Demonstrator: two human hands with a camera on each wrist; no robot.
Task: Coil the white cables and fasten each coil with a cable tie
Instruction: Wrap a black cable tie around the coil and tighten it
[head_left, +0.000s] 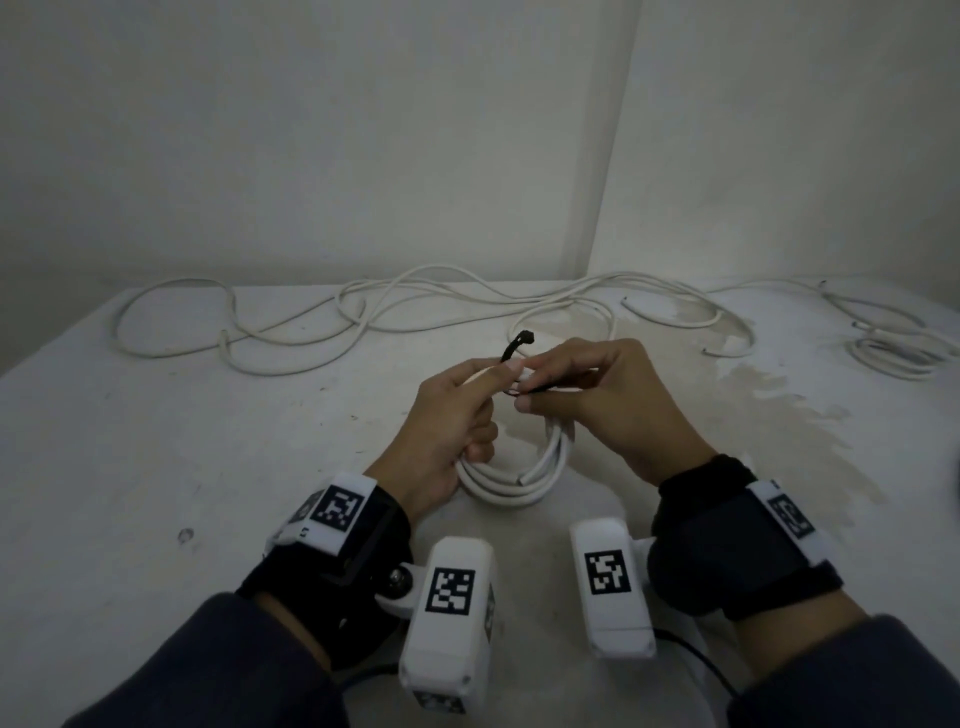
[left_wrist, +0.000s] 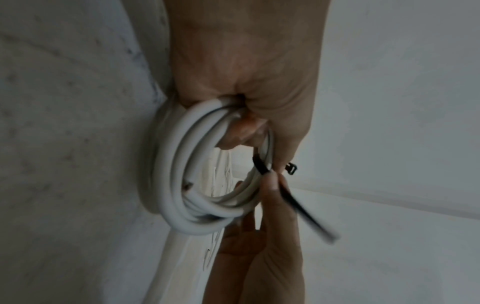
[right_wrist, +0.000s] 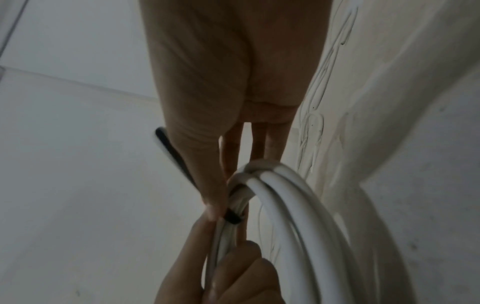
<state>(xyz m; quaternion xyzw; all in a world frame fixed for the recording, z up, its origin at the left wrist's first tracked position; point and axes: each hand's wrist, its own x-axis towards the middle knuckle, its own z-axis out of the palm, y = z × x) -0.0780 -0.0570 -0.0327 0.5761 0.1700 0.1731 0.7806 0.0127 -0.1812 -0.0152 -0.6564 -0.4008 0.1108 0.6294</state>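
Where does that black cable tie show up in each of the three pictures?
Head view: the cable tie sticks up between the two hands, just above centre.
Left wrist view: the tie runs diagonally right of centre, from the coil down toward the lower right.
Right wrist view: the tie slants left of centre, beside the right hand.
Shared landmark: the white cable coil that the tie crosses.

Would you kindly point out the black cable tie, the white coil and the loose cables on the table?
black cable tie (head_left: 515, 345): head view, on its upturned head end.
white coil (head_left: 524, 486): head view, on its near lower curve.
loose cables (head_left: 270, 364): head view, on a left loop.
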